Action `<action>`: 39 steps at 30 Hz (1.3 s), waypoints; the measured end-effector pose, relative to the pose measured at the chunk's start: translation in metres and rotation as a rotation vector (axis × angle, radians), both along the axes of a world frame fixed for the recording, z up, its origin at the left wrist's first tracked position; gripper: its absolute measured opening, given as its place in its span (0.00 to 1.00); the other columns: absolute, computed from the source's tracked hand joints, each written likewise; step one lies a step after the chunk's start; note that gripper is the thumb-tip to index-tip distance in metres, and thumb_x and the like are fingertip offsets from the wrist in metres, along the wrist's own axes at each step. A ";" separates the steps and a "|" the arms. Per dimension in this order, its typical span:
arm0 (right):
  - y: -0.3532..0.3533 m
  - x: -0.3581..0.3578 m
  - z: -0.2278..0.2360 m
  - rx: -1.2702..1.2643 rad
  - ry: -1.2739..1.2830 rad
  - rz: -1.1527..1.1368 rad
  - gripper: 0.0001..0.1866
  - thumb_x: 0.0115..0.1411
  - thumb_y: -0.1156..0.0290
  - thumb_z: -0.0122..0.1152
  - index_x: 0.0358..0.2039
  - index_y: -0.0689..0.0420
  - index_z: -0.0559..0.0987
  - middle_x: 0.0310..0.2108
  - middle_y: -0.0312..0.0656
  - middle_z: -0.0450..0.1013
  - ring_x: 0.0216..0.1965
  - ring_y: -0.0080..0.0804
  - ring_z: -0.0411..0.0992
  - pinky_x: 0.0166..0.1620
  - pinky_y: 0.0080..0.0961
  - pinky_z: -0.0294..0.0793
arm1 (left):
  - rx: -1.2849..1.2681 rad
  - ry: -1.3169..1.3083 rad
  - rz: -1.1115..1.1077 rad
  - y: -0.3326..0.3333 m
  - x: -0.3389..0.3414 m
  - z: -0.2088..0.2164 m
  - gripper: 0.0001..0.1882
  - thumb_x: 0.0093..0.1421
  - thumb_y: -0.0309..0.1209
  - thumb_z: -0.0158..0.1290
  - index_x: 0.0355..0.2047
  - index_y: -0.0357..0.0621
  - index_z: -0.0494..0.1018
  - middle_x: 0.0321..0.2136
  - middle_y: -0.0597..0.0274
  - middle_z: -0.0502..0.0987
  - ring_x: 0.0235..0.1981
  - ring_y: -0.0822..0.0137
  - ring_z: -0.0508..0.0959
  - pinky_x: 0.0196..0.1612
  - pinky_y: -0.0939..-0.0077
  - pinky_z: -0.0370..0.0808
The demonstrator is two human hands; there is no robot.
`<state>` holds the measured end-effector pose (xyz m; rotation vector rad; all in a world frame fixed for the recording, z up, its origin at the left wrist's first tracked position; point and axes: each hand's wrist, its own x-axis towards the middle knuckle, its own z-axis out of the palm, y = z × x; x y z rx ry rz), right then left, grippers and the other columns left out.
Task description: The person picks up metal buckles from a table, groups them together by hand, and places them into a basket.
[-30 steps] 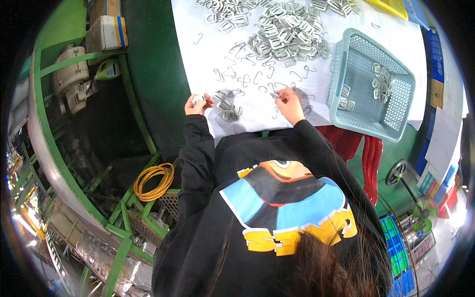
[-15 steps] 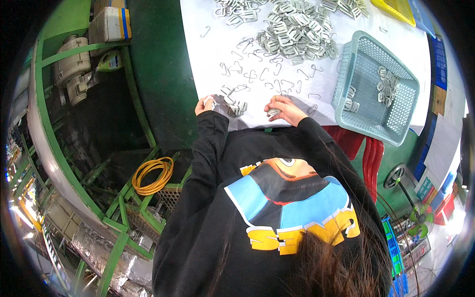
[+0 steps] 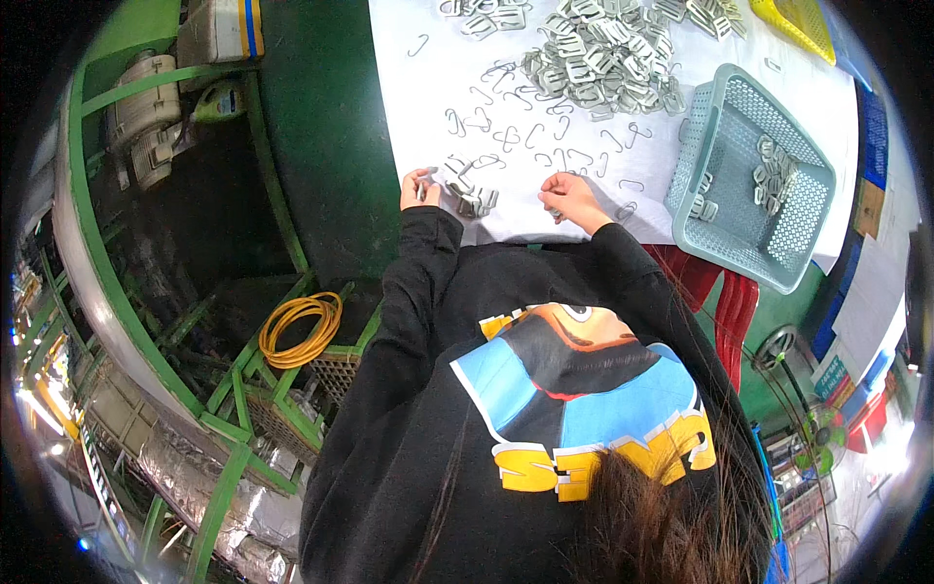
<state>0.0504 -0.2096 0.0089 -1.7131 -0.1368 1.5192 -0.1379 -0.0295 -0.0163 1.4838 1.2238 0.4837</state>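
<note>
At the near left of the white-covered table (image 3: 413, 107), my left hand (image 3: 416, 192) is closed, with a small grey buckle-like piece between its fingers. Beside it lies a little cluster of grey buckle-like pieces (image 3: 472, 200). My right hand (image 3: 576, 200) is closed too, its fingertips pinched on a small grey piece (image 3: 556, 213) near the front edge; most of that piece is hidden. Loose bent wire hooks (image 3: 506, 137) are scattered beyond both hands. Farther back rises a large heap of grey buckle-like pieces (image 3: 603, 58).
A pale blue-green plastic basket (image 3: 686, 156) on the right holds several grey pieces. A yellow basket (image 3: 793, 24) stands at the back right. A red chair (image 3: 732, 316) is below the table's right side. Left of the table are a green metal frame (image 3: 258, 175) and a coiled yellow hose (image 3: 268, 336).
The view has shifted slightly, moving the table rightward in the picture. My left hand has turned, its fingers now curled upward; my right hand's fingers point lower over the piece.
</note>
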 end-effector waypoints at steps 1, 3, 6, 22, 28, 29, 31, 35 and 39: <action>-0.001 0.000 -0.001 0.005 -0.012 0.001 0.05 0.45 0.72 0.53 0.22 0.58 0.68 0.16 0.33 0.65 0.16 0.18 0.64 0.16 0.15 0.64 | -0.023 0.013 0.007 -0.001 -0.001 -0.001 0.14 0.42 0.20 0.47 0.32 0.41 0.66 0.18 0.73 0.60 0.18 0.81 0.59 0.22 0.90 0.59; -0.006 0.000 -0.009 0.053 -0.010 -0.038 0.05 0.46 0.71 0.53 0.22 0.58 0.68 0.15 0.32 0.64 0.15 0.16 0.62 0.16 0.14 0.61 | -0.066 0.038 0.021 -0.002 -0.002 -0.004 0.12 0.42 0.21 0.48 0.31 0.41 0.67 0.17 0.73 0.60 0.18 0.82 0.59 0.23 0.90 0.60; -0.010 0.001 -0.014 0.092 -0.036 -0.037 0.06 0.46 0.70 0.53 0.21 0.58 0.69 0.15 0.30 0.63 0.16 0.15 0.59 0.17 0.13 0.58 | -0.036 0.132 0.009 0.000 0.002 0.000 0.13 0.44 0.25 0.50 0.34 0.40 0.66 0.22 0.67 0.66 0.24 0.77 0.65 0.28 0.84 0.64; -0.013 0.001 -0.011 0.141 0.001 -0.071 0.06 0.50 0.71 0.49 0.27 0.61 0.70 0.17 0.33 0.64 0.18 0.17 0.62 0.18 0.16 0.64 | -0.122 0.359 -0.198 0.001 0.027 0.038 0.06 0.46 0.27 0.49 0.26 0.39 0.70 0.18 0.62 0.71 0.19 0.74 0.69 0.25 0.81 0.67; -0.002 0.003 0.026 0.235 0.356 -0.280 0.09 0.53 0.78 0.41 0.35 0.60 0.66 0.32 0.41 0.67 0.29 0.24 0.67 0.34 0.22 0.70 | -0.116 0.317 -0.172 0.000 0.023 0.034 0.11 0.48 0.27 0.47 0.33 0.39 0.68 0.26 0.59 0.72 0.29 0.72 0.71 0.33 0.80 0.67; -0.002 0.001 0.027 0.277 0.347 -0.291 0.09 0.53 0.78 0.40 0.36 0.60 0.66 0.33 0.41 0.67 0.31 0.25 0.67 0.35 0.22 0.69 | -0.114 0.349 -0.197 0.000 0.024 0.032 0.11 0.48 0.27 0.47 0.34 0.40 0.68 0.26 0.59 0.72 0.29 0.72 0.71 0.33 0.80 0.67; 0.000 0.001 0.028 0.360 0.324 -0.309 0.10 0.53 0.79 0.39 0.36 0.60 0.65 0.36 0.42 0.67 0.35 0.26 0.67 0.37 0.23 0.69 | -0.076 0.342 -0.235 -0.004 0.024 0.024 0.15 0.47 0.29 0.48 0.37 0.42 0.66 0.29 0.56 0.71 0.29 0.68 0.71 0.33 0.79 0.68; 0.006 0.003 0.031 0.354 0.158 -0.192 0.12 0.51 0.82 0.39 0.38 0.62 0.64 0.36 0.42 0.66 0.35 0.27 0.68 0.37 0.20 0.68 | 0.158 0.291 -0.402 -0.008 0.031 0.015 0.20 0.46 0.31 0.49 0.42 0.45 0.64 0.34 0.51 0.70 0.35 0.60 0.71 0.38 0.74 0.66; 0.011 0.004 0.031 0.251 -0.218 0.059 0.16 0.48 0.85 0.40 0.40 0.62 0.64 0.34 0.43 0.67 0.31 0.28 0.69 0.31 0.16 0.67 | 0.087 0.337 -0.423 -0.008 0.031 0.017 0.19 0.46 0.32 0.49 0.41 0.47 0.65 0.36 0.51 0.69 0.38 0.58 0.69 0.41 0.74 0.65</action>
